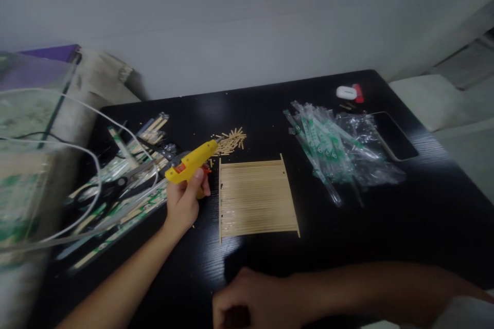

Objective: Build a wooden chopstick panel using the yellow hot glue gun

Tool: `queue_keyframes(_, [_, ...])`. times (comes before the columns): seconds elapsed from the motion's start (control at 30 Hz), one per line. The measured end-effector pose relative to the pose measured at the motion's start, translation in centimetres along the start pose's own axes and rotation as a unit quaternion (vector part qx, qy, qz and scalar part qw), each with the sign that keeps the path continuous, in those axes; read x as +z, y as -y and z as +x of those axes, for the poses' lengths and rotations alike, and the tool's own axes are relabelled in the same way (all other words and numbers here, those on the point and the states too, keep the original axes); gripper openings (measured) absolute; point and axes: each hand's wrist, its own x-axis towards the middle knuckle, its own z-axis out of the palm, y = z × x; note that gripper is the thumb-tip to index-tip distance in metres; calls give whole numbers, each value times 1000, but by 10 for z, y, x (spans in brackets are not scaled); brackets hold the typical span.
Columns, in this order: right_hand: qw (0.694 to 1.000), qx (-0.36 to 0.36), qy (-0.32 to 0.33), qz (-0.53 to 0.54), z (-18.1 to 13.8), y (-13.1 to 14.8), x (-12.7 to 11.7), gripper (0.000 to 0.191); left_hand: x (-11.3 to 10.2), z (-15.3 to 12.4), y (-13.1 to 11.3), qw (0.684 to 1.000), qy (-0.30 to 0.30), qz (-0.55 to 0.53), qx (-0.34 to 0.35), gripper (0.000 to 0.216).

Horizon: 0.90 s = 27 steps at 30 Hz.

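My left hand (186, 200) is closed around the handle of a yellow hot glue gun (191, 163) with a red-orange trigger. The gun's nozzle points right and away, towards a heap of short cut wooden stick pieces (231, 143). Right of the gun lies a flat square panel of thin wooden sticks (254, 198), laid side by side across two edge sticks that jut past its corners. Near the bottom edge, in shadow, my right hand (250, 295) is loosely curled, nearer to me than the panel. Nothing shows in its fingers, which are partly cut off by the frame.
Wrapped chopsticks (127, 211) and black scissors (104, 193) lie on the left, with a white cable (98, 164) looping across. Empty plastic sleeves (328, 144), a phone (395, 136) and a white case (346, 93) are on the right of the black table (386, 236).
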Motion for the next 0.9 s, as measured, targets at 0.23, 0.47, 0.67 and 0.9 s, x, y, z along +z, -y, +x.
queue_keyframes(0.23, [850,4,-362,-383,-18,46,-63,27,-1,4,0,998,9,-49,-34,32])
queue_keyframes(0.47, [720,128,-346,-588,2,18,-79,80,1,5,0,996,2,-82,-41,34])
queue_keyframes(0.67, [704,158,-328,-609,7,6,-81,84,3,5,2,995,5,-89,-47,36])
queue_keyframes(0.9, [715,152,-323,-601,5,11,-82,79,1,6,7,995,13,-87,-38,34])
